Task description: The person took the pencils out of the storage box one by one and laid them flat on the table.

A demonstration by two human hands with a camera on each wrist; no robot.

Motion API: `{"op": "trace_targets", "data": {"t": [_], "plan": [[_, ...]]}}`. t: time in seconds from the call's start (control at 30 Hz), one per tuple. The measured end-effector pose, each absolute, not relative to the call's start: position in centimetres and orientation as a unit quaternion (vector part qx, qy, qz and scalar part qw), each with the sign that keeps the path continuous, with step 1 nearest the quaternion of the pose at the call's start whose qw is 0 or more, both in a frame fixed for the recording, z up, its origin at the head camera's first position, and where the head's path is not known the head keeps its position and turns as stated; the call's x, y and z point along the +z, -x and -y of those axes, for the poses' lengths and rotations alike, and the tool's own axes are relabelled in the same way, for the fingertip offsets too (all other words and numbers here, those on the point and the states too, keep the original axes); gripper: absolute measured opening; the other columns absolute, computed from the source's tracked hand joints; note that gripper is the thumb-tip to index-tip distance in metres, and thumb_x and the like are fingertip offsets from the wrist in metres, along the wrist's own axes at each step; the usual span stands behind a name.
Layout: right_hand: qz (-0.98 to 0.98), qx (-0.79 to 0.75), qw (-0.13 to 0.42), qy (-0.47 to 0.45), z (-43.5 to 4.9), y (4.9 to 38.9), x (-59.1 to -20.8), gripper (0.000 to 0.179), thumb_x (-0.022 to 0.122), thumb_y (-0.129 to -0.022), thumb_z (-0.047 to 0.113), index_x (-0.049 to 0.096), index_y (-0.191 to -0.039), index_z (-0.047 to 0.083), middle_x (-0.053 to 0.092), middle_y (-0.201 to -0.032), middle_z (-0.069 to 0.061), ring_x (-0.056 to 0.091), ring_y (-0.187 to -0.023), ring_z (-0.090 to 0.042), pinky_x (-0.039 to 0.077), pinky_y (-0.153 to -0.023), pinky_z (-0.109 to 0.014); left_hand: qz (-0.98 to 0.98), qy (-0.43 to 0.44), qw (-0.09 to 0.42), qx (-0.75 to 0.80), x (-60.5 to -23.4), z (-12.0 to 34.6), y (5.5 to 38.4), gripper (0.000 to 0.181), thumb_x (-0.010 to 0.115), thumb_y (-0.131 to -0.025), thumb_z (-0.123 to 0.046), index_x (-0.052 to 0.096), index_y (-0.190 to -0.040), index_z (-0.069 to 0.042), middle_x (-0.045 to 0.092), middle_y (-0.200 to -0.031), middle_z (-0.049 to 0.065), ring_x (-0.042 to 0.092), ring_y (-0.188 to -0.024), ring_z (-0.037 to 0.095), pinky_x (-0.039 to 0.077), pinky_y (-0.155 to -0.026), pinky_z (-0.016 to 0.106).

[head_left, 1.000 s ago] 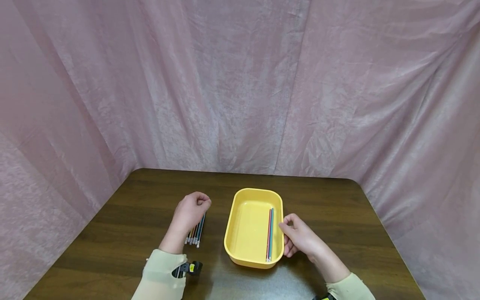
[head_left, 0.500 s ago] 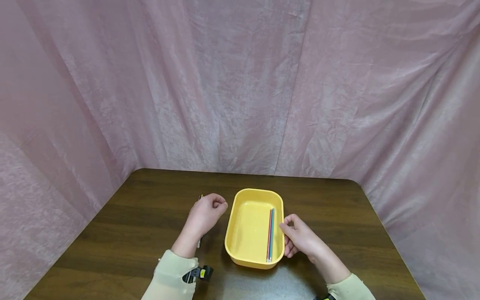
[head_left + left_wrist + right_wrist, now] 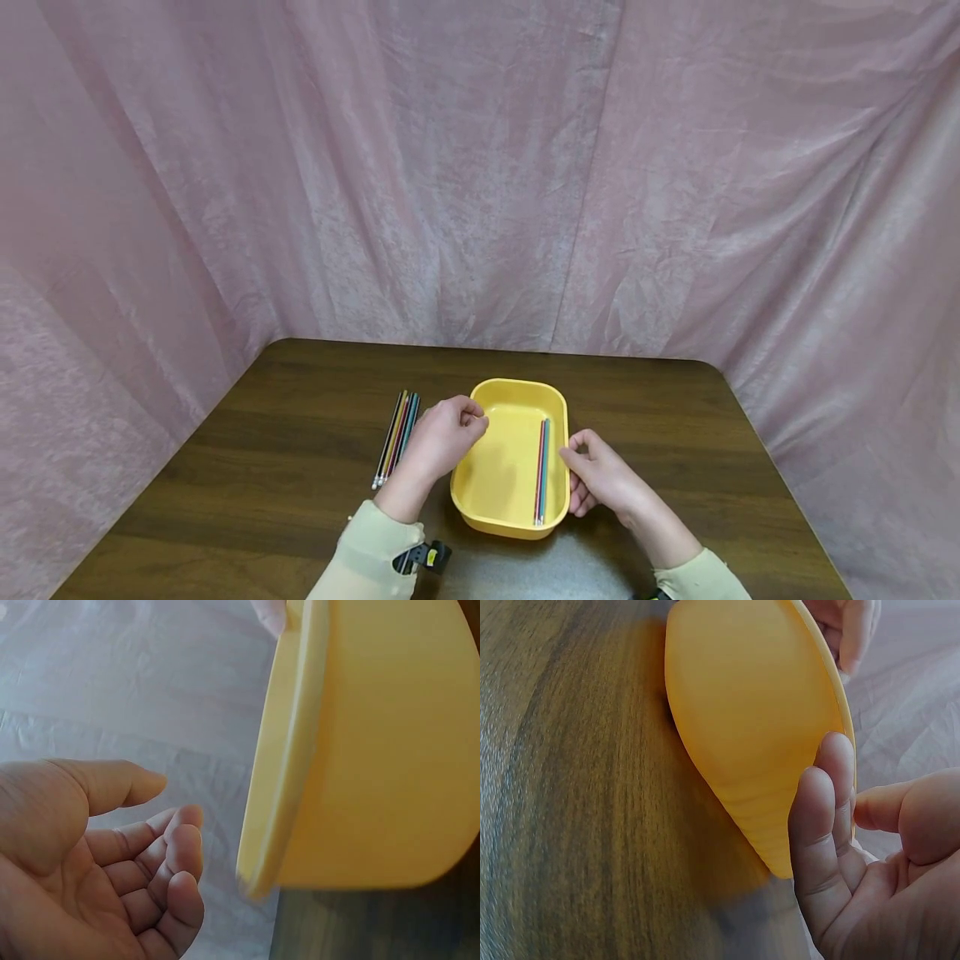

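A yellow plastic tray (image 3: 501,527) stands on the table, a red pencil (image 3: 539,468) and a teal pencil (image 3: 546,468) lying side by side along its right wall. At the tray's left rim hovers my left hand (image 3: 441,435), its fingers loosely curled; in the left wrist view a gap shows between thumb and fingers (image 3: 187,844), with nothing held. My right hand (image 3: 602,477) pinches the right rim, thumb on the rim and fingers against the outer wall, as the right wrist view of the tray (image 3: 750,712) shows. Several pencils (image 3: 396,437) lie left of the tray, partly behind my left hand.
The dark wooden table (image 3: 247,467) reaches out on both sides of the tray. A pink curtain (image 3: 480,167) hangs behind the table's far edge and along both sides.
My left hand has moved right, from above the loose pencils to the tray's left rim, uncovering most of those pencils. The right hand and the tray have stayed nearly still.
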State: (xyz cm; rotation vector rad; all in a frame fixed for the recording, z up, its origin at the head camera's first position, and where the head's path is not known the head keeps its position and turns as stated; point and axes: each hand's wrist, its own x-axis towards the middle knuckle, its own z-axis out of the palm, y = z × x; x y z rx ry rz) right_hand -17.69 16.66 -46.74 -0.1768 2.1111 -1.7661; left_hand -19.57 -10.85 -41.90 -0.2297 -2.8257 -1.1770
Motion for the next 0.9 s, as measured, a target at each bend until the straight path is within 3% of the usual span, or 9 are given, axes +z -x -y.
{"op": "trace_targets", "data": {"t": [0.43,0.67,0.9], "plan": [[-0.754,-0.626,0.187,0.061,-16.5,17.8,-46.8,0.021,0.049,-0.117,0.016,0.040,-0.125,-0.001,0.060,-0.069,-0.011,0.062,-0.050,-0.015,0.055,-0.048,-0.029,0.931,0.102,0.025,-0.350,-42.3,7.8,19.4,0.013,0.077,-0.099,-0.021,0.078,-0.104,-0.009,0.070,-0.088,-0.003,0.061,-0.078,0.016,0.053,-0.078,0.040],[-0.754,-0.627,0.188,0.062,-16.5,17.7,-46.8,0.021,0.050,-0.117,0.017,0.039,-0.125,0.000,0.061,-0.069,-0.011,0.063,-0.049,-0.016,0.055,-0.048,-0.030,0.930,0.123,0.027,-0.346,-44.6,6.5,20.6,0.011,0.077,-0.097,-0.020,0.076,-0.099,-0.009,0.067,-0.083,-0.004,0.057,-0.070,0.015,0.051,-0.070,0.039],[-0.750,-0.630,0.189,0.067,-16.5,17.8,-47.1,0.022,0.049,-0.118,0.017,0.038,-0.125,0.000,0.060,-0.069,-0.010,0.062,-0.049,-0.016,0.054,-0.047,-0.030,0.931,0.126,0.015,-0.343,-45.3,5.6,20.9,0.013,0.079,-0.097,-0.019,0.076,-0.100,-0.007,0.067,-0.084,-0.002,0.059,-0.073,0.016,0.053,-0.074,0.039]]}}
